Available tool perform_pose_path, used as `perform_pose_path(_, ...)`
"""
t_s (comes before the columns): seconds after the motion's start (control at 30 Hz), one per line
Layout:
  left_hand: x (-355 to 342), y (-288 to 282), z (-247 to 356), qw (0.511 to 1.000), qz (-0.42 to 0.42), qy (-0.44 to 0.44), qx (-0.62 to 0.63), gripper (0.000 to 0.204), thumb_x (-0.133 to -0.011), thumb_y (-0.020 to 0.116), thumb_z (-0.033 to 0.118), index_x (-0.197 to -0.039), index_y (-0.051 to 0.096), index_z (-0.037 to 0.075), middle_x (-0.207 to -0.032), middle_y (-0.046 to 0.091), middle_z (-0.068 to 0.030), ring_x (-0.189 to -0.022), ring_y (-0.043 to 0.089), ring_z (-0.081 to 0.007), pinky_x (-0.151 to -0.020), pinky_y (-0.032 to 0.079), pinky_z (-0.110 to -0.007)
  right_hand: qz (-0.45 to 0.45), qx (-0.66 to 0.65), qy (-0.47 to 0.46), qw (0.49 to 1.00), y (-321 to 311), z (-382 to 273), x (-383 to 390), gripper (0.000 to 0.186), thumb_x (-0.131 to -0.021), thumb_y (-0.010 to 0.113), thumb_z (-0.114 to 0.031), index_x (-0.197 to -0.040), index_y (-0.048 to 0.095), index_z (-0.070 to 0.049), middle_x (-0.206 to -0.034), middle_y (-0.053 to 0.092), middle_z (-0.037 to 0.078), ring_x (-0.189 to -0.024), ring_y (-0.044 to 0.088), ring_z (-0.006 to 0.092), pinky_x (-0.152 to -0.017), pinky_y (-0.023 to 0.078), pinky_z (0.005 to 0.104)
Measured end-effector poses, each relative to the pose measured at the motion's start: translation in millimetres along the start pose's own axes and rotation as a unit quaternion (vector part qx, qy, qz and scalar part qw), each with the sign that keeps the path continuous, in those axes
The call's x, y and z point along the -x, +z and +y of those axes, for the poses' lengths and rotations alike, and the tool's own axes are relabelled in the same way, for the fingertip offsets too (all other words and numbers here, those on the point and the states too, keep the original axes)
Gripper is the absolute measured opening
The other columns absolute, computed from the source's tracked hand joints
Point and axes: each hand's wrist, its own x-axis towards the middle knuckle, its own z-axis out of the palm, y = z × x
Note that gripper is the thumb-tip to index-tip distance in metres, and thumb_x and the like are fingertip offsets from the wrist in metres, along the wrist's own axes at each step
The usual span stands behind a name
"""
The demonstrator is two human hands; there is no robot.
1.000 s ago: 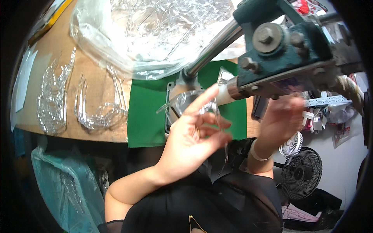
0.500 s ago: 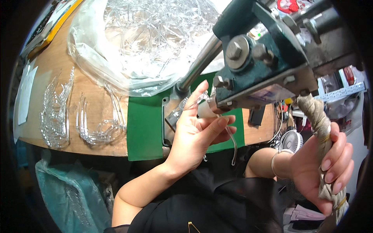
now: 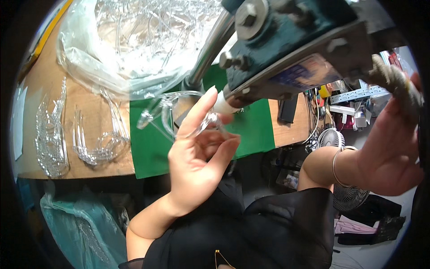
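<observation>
My left hand (image 3: 197, 157) is below the tip of a dark green bench press (image 3: 277, 49), thumb and fingers closed on a clear plastic frame (image 3: 168, 112) that looks like spectacles. Its loops stick out to the left, past my raised index finger; part of it is hidden by my fingers. The white nose (image 3: 224, 104) of the press is right beside that finger. At the right edge, my right hand (image 3: 387, 152) grips the press's cloth-wrapped lever (image 3: 389, 74). Its fingertips are partly out of view and blurred.
A large clear bag (image 3: 76, 62) of loose clear plastic pieces lies behind. Stacks of similar clear frames (image 3: 51, 143) stand on the wooden table (image 3: 89, 172), left of the green mat (image 3: 148, 157). A phone (image 3: 286, 111), cables and a fan (image 3: 330, 138) are to the right.
My right hand and the lever have swung up and to the right. The clear frame now extends out to the left of my left hand. The whole view has shifted somewhat.
</observation>
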Motion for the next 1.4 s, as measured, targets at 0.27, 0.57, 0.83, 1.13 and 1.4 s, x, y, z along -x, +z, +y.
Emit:
perform_pose_path(0.27, 9.1, -33.0, 14.1, 0.998, -0.035, 0.059, 0.002, 0.033, -0.088, 0.042, 0.029, -0.102, 0.052, 0.000, -0.126, 0.038, -0.0214, -0.108, 0.047, -0.0287, -0.091, 0.038, -0.039, -0.089, 0.302, 0.428, 0.847, -91.4, 125.0, 185.1, 0.010, -0.079, 0.060, -0.009, -0.080, 0.059, 0.001, -0.077, 0.058, 0.002, -0.072, 0.052, 0.0075, -0.067, 0.043, 0.0215)
perform_pose_path(0.57, 17.2, -19.6, 17.9, 0.992, 0.044, -0.027, 0.113, 0.059, -0.077, 0.054, -0.008, -0.126, 0.022, 0.001, -0.117, 0.047, -0.0202, -0.102, 0.053, -0.0235, -0.084, 0.045, -0.032, -0.137, 0.466, 0.365, 0.794, -96.0, 164.9, 218.3, 0.011, -0.076, 0.057, -0.012, -0.077, 0.058, -0.001, -0.074, 0.059, 0.012, -0.071, 0.055, 0.0256, -0.064, 0.044, 0.0327)
perform_pose_path(0.83, 0.1, -46.3, 27.8, 0.995, -0.007, -0.045, 0.087, 0.008, -0.081, 0.051, 0.008, -0.085, 0.048, 0.002, -0.121, 0.041, -0.0281, -0.108, 0.048, -0.0350, -0.092, 0.038, -0.043, -0.110, 0.403, 0.443, 0.793, -98.9, 163.2, 217.6, 0.012, -0.075, 0.059, -0.014, -0.076, 0.059, -0.002, -0.072, 0.057, 0.009, -0.069, 0.053, 0.0239, -0.063, 0.042, 0.0332)
perform_pose_path(1.13, 6.5, -55.6, 28.0, 0.968, -0.017, -0.080, 0.237, 0.046, -0.081, 0.050, 0.020, -0.118, 0.035, -0.003, -0.118, 0.044, -0.0277, -0.110, 0.046, -0.0354, -0.096, 0.033, -0.046, -0.172, 0.463, 0.313, 0.811, -95.1, 164.4, 219.0, 0.010, -0.074, 0.061, -0.012, -0.073, 0.057, -0.003, -0.068, 0.053, 0.007, -0.066, 0.050, 0.0201, -0.061, 0.041, 0.0310)
perform_pose_path(1.4, 5.4, -40.5, 20.5, 0.997, 0.023, -0.051, -0.051, 0.071, -0.077, 0.058, 0.043, -0.121, 0.032, -0.007, -0.085, 0.062, -0.0160, -0.078, 0.061, -0.0206, -0.076, 0.048, -0.032, -0.089, 0.212, 0.483, 0.845, -75.6, 114.2, 166.1, 0.010, -0.083, 0.057, -0.011, -0.079, 0.053, -0.002, -0.068, 0.047, -0.005, -0.062, 0.039, 0.0017, -0.055, 0.034, 0.0164)
